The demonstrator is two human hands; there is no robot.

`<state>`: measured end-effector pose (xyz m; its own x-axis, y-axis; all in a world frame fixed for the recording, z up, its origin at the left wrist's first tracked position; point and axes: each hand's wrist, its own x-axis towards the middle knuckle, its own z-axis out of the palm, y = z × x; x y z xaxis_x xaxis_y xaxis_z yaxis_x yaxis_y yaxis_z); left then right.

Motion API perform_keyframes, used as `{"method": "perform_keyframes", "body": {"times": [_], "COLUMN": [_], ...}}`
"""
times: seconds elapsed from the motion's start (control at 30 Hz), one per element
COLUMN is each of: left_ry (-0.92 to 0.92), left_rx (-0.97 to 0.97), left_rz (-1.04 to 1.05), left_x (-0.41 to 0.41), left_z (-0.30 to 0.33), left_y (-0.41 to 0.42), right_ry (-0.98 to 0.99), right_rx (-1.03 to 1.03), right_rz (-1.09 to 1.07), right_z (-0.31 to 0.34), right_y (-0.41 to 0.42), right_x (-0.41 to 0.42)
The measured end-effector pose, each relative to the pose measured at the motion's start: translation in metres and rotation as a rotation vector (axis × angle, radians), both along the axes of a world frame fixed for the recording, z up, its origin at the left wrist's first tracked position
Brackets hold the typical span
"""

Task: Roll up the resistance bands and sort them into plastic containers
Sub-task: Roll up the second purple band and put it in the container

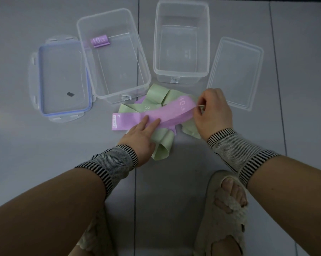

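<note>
Home floor: slippers (228, 209), grey tiles (45, 145)

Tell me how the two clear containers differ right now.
The left container holds one rolled purple band against its far wall; the right container holds nothing. The left container sits skewed, the right container nearly square to the view. Beside the left container lies a blue-rimmed lid with clip flaps; beside the right container lies a plain clear lid. Both containers are clear, rectangular and open, standing on the floor beyond the loose bands.

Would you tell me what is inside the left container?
The left container holds one rolled purple band marked 10 at its far end. Its clear walls hide nothing else.
</note>
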<state>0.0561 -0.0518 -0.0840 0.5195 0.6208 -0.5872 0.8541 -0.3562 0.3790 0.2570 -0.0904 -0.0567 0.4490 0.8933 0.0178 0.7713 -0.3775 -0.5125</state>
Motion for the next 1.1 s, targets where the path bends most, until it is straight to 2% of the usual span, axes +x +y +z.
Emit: {"method": "perform_keyframes", "body": {"times": [0.17, 0.33, 0.43, 0.57, 0.7, 1.1], "left_ry": [0.003, 0.019, 0.026, 0.02, -0.01, -0.025], "left_rx": [-0.022, 0.073, 0.179, 0.201, 0.175, 0.132], "left_rz": [-0.006, -0.017, 0.055, 0.24, 0.399, 0.399], "left_x": [-0.001, -0.006, -0.016, -0.036, -0.059, -0.076], "left_z": [0.0, 0.001, 0.0, 0.0, -0.006, -0.008], "left_y": [0.0, 0.0, 0.004, 0.017, 0.029, 0.054], "right_ry": [-0.028, -0.113, -0.125, -0.082, 0.022, 0.082], "right_rx": [-0.332, -0.237, -0.249, -0.411, -0.445, -0.43], "right_rz": [0.204, 0.238, 0.445, 0.743, 0.747, 0.665], "right_z": [-0.016, -0.011, -0.003, -0.005, -0.013, -0.026], "right_y": [-0.022, -0.025, -0.013, 0.005, 0.017, 0.027], "right_x": [0.007, 0.0, -0.025, -0.068, -0.096, -0.117]}}
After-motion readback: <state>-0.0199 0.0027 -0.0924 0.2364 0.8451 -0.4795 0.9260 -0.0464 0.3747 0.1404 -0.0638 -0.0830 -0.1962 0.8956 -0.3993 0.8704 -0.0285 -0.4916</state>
